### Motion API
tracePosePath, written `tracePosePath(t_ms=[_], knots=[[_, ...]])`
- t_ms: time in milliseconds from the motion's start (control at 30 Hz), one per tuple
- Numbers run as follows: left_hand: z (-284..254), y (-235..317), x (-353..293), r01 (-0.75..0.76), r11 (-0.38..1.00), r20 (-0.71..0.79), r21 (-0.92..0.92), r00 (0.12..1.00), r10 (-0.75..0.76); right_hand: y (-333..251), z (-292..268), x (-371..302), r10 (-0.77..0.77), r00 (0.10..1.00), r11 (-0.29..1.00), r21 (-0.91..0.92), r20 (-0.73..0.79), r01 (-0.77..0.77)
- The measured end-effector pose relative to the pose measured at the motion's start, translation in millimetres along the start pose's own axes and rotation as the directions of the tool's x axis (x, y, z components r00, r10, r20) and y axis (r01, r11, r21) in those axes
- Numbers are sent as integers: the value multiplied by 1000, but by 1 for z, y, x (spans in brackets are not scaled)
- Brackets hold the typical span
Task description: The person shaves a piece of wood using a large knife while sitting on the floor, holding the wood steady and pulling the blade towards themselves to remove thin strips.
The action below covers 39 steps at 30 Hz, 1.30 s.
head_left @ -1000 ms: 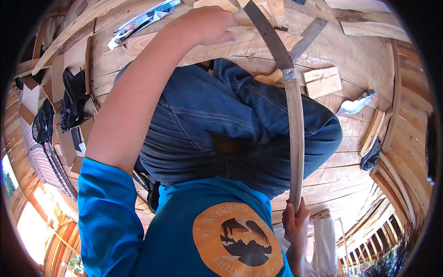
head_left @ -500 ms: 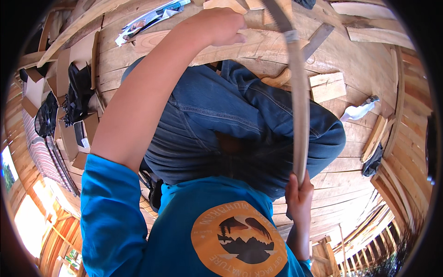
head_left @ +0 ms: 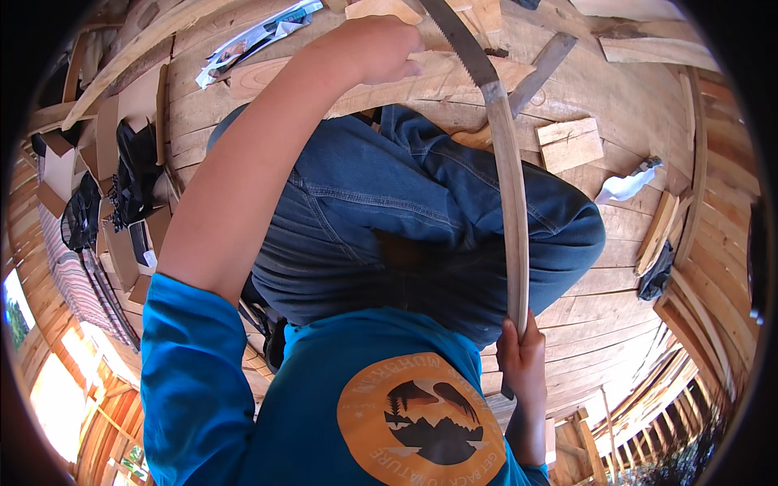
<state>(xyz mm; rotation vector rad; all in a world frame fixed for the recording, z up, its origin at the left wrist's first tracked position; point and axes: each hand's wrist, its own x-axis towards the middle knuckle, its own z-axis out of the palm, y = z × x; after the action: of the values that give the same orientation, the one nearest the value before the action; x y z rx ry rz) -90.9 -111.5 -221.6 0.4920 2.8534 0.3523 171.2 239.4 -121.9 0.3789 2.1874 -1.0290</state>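
Sawing, seemingly; next stroke wants the plank (head_left: 442,78) steady.
My right hand (head_left: 523,355), four o'clock, clasps the saw (head_left: 510,194); left hand (head_left: 387,50), twelve, bent, hold unclear.

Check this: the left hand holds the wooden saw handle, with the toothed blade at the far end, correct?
Wrong hand: the head view shows the right hand holding the wooden saw handle; the toothed blade is indeed at the far end.
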Motion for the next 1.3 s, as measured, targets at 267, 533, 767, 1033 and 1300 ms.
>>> tracePosePath(t_ms=[267,533,767,1033,1300], knots=[[-12,-19,3,-22,997,136,-69,990,31,-8,-15,-15,7,998,997,74,-55,-3],[-24,-6,-1,-56,997,135,-56,989,63,-7,-1,7,-15,999,1000,-23,-29,14],[-24,-2,-1,-44,996,145,-77,988,54,-29,-10,13,2,1000,1000,-18,-22,-3],[-27,6,0,-46,995,169,-92,984,61,-24,-6,2,17,999,999,32,-38,-16],[-29,8,0,10,996,192,-91,981,8,-28,-2,-1,11,998,999,-29,-59,-13]])
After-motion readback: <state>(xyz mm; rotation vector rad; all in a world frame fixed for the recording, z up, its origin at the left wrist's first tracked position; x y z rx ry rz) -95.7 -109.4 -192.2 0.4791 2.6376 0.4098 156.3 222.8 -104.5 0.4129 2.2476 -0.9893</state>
